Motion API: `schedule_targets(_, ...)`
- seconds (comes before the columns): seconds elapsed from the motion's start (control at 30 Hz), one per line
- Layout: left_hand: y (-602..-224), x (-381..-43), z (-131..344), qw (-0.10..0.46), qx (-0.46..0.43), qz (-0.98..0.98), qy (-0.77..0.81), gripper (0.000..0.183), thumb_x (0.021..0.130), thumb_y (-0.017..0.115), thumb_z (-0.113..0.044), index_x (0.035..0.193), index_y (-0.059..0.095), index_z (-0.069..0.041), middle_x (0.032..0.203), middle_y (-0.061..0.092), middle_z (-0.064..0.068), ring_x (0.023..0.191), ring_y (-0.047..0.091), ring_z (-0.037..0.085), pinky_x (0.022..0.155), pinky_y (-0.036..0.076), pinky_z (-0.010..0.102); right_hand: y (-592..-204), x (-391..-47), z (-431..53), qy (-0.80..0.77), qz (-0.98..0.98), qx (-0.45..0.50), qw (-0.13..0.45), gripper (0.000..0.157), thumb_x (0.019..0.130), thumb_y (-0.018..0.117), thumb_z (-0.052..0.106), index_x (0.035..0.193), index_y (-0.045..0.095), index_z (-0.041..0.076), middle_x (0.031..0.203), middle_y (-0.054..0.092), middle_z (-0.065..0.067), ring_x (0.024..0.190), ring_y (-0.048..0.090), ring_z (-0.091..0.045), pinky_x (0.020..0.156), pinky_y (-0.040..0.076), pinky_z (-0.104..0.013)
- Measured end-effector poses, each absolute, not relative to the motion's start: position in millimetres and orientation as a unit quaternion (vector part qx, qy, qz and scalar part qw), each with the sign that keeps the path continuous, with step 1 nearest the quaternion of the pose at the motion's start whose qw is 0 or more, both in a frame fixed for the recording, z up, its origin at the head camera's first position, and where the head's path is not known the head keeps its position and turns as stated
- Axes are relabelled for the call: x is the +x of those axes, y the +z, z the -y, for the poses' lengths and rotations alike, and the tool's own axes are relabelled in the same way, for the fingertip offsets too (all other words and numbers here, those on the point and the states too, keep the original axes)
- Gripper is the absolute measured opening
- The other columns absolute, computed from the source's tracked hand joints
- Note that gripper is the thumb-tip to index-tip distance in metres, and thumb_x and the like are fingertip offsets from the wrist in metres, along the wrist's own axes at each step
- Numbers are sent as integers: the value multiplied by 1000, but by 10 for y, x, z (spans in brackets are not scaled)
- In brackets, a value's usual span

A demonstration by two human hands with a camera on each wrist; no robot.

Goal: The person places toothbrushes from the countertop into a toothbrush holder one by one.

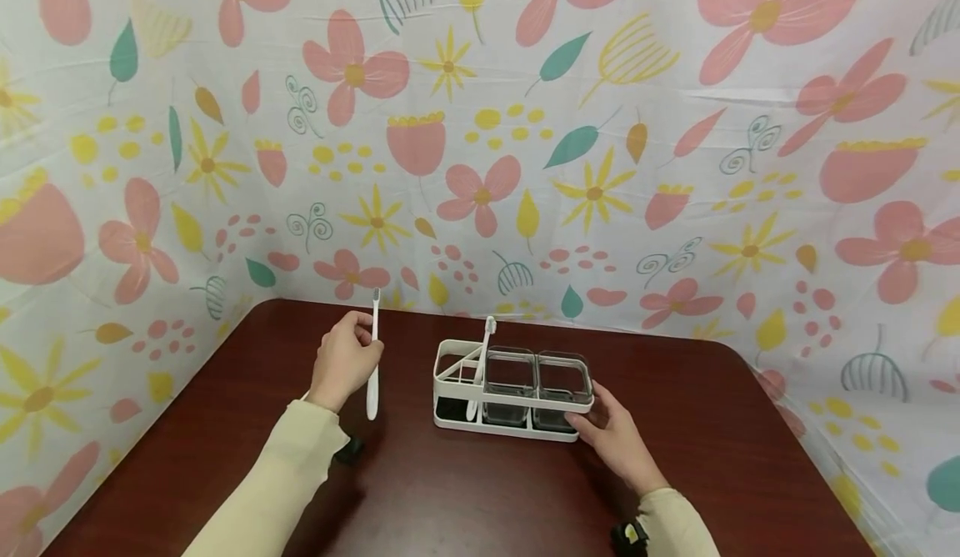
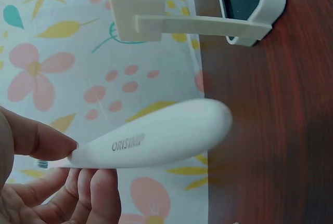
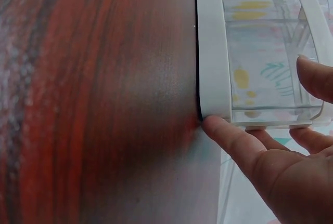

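Observation:
My left hand [image 1: 347,361] pinches a white toothbrush [image 1: 372,390] between thumb and fingers, to the left of the toothbrush holder. Its bristle head points up and its thick handle end hangs down. Lettering shows on the handle [image 2: 151,143] in the left wrist view. The white two-tier toothbrush holder [image 1: 457,390] stands on the table. A second white toothbrush [image 1: 489,336] leans upright in its left part, and two clear cups [image 1: 510,373] sit in the middle and right parts. My right hand [image 1: 617,440] grips the holder's right end, with fingertips [image 3: 213,124] at the base.
The dark red-brown wooden table [image 1: 450,490] has rounded far corners. Behind it and along both sides hangs a white cloth [image 1: 480,65] printed with flowers and leaves. A dark strap or device [image 1: 628,536] is on the right wrist.

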State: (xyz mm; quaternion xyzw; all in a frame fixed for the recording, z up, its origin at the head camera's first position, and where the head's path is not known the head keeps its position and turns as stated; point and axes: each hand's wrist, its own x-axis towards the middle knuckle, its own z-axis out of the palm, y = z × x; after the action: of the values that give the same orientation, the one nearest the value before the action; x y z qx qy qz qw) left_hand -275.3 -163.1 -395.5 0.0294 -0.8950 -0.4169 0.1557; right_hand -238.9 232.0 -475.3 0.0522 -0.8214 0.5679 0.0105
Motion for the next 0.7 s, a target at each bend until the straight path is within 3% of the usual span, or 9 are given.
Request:
schedule_targets(0.4,-3839,-2705,1530,182,14,879,-440,32,85,63,-9,117,63,-6,86,62,6,65,55,21,59,44,34,-4763,-2380,-2299,571,819,50,17,70,94,67,4,152,30,0,136,51,-28,122,55,-40,81,54,-30)
schedule_targets(0.7,-3791,-2697,1472,232,-11,845,-481,28,84,65,-4,112,62,-4,84,60,7,70,57,21,66,46,36,-4730,-2360,-2290,579,814,45,13,69,94,66,2,153,29,1,138,49,-29,124,53,-39,81,54,-30)
